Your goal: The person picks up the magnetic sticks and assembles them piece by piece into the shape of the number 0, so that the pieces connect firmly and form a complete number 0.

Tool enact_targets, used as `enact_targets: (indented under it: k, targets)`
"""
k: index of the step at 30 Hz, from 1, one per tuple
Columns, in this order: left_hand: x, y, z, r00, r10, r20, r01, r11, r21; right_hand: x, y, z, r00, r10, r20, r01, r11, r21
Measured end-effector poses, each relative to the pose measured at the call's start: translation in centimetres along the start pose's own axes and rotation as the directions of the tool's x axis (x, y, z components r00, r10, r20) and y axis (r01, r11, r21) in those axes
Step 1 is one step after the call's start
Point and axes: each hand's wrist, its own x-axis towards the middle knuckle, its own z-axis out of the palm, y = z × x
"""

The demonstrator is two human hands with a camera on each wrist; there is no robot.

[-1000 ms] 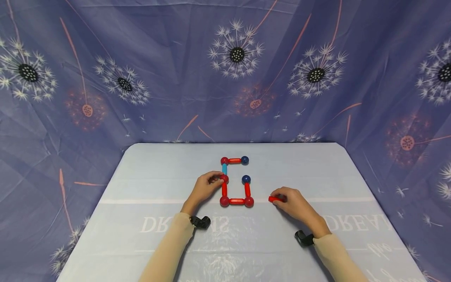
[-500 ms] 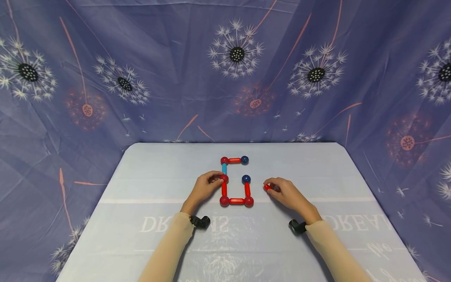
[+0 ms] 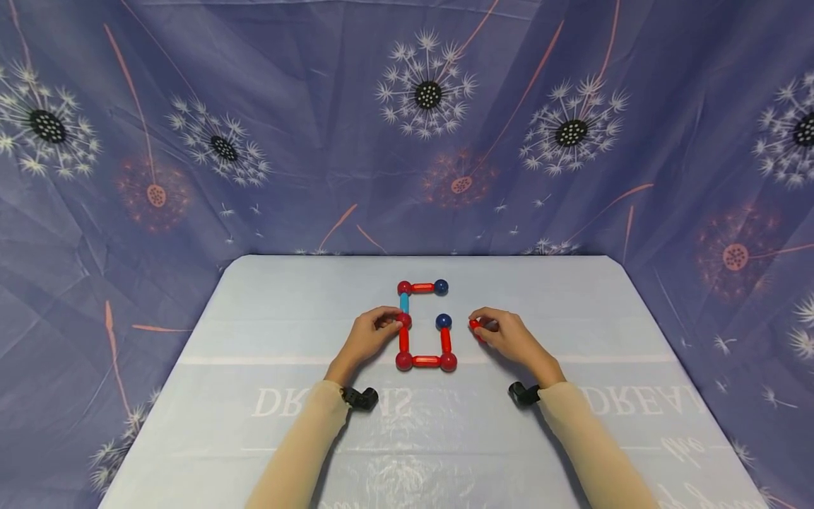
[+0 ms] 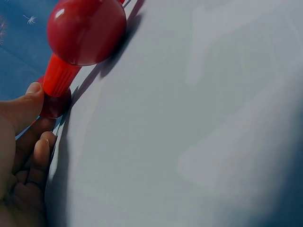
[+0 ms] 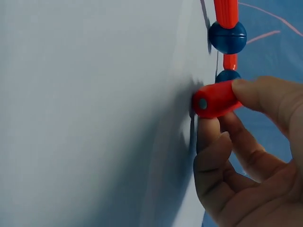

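Note:
Magnetic rods and balls form an angular figure on the table. My left hand (image 3: 369,335) pinches the red ball (image 3: 404,321) at its left middle, between the blue rod (image 3: 404,303) and a red rod (image 3: 403,340). The left wrist view shows the thumb against that ball, behind a nearer red ball (image 4: 87,30). To the right of the figure, my right hand (image 3: 512,341) pinches a loose red magnetic rod (image 5: 215,100) between thumb and fingers, its metal end showing. This rod is apart from the near dark blue ball (image 3: 443,322), which tops a red rod (image 3: 446,341).
A second dark blue ball (image 3: 441,287) ends the figure's top red rod (image 3: 422,288). Two red balls, one of them the corner ball (image 3: 448,362), join the bottom rod (image 3: 426,361). White cloth covers the table (image 3: 305,304); a patterned curtain (image 3: 318,141) hangs behind.
My right hand has moved away from me and left with the red rod, turning it, and is now beside the near dark blue ball. The left hand keeps its hold on the red ball.

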Motion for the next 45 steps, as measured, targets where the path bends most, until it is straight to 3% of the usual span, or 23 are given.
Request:
enact_targets:
  k: [7, 22, 45]
  targets:
    - [0.1, 0.1, -0.1, 1.000, 0.004, -0.002, -0.004, 1.000, -0.004, 1.4, -0.2, 0.6, 0.996, 0.057, -0.065, -0.050, 0.993, 0.106]
    - [0.1, 0.1, -0.1, 1.000, -0.015, -0.004, 0.015, 1.000, -0.005, 4.7, -0.9, 1.9, 0.978, 0.120, -0.167, -0.065, 0.950, 0.305]
    - [0.2, 0.1, 0.1, 1.000, -0.007, -0.006, 0.007, 1.000, -0.018, 6.6, -2.4, 3.3, 0.976, 0.135, -0.168, -0.062, 0.923, 0.380]
